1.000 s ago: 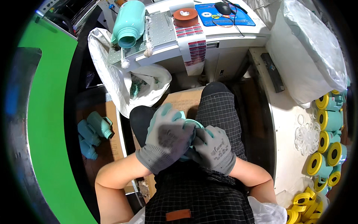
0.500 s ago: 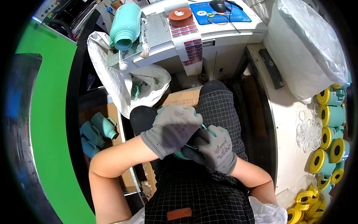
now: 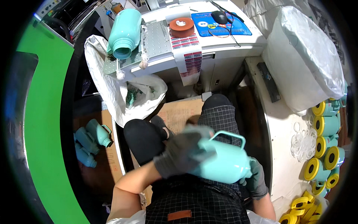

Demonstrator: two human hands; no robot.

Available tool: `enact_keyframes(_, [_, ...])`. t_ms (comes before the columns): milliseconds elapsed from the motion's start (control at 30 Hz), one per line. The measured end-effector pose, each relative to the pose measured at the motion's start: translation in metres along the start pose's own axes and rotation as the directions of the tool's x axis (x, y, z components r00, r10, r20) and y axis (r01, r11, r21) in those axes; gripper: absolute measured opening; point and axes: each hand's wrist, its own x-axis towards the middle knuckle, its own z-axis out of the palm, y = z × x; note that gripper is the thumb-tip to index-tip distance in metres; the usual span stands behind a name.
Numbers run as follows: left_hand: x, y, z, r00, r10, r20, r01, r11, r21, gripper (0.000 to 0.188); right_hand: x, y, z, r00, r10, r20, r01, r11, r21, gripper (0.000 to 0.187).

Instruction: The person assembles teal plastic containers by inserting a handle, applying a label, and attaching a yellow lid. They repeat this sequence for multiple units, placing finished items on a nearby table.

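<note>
A glossy turquoise jug point(image 3: 223, 160) lies sideways over my lap, its loop handle on the upper side. My right hand point(image 3: 256, 178), in a grey glove, wraps round the narrow end at the right. At the other end, my gloved left hand point(image 3: 186, 149) is smeared by motion. It overlaps the jug's wide end, and its finger positions are unclear. That end is partly hidden behind the left hand.
A turquoise jug point(image 3: 125, 31) lies on the white desk by a brown tape roll point(image 3: 182, 27). An open white sack point(image 3: 106, 91) hangs below. More jugs point(image 3: 99, 132) lie at left; yellow-ended ones point(image 3: 323, 127), white rings point(image 3: 302, 145) and yellow rings point(image 3: 304, 207) at right.
The jug, mostly hidden under both hands before, now lies exposed sideways. My right hand has moved right to its narrow end; the left has turned over, showing the glove's dark side.
</note>
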Motion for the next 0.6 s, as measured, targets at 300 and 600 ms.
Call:
enact_keyframes(300, [0.114, -0.345, -0.004, 0.599, -0.612, -0.517, 0.668, 0.737, -0.098, 0.054, 0.027, 0.010, 0.006, 0.736, -0.665, -0.128, 0.631, 0.742, -0.226, 0.102])
enact_keyframes(600, [0.060, -0.177, 0.031, 0.729, -0.309, -0.611, 0.342, 0.937, -0.066, 0.065, 0.023, 0.015, 0.025, 0.588, -0.800, -0.116, 0.630, 0.543, -0.555, 0.121])
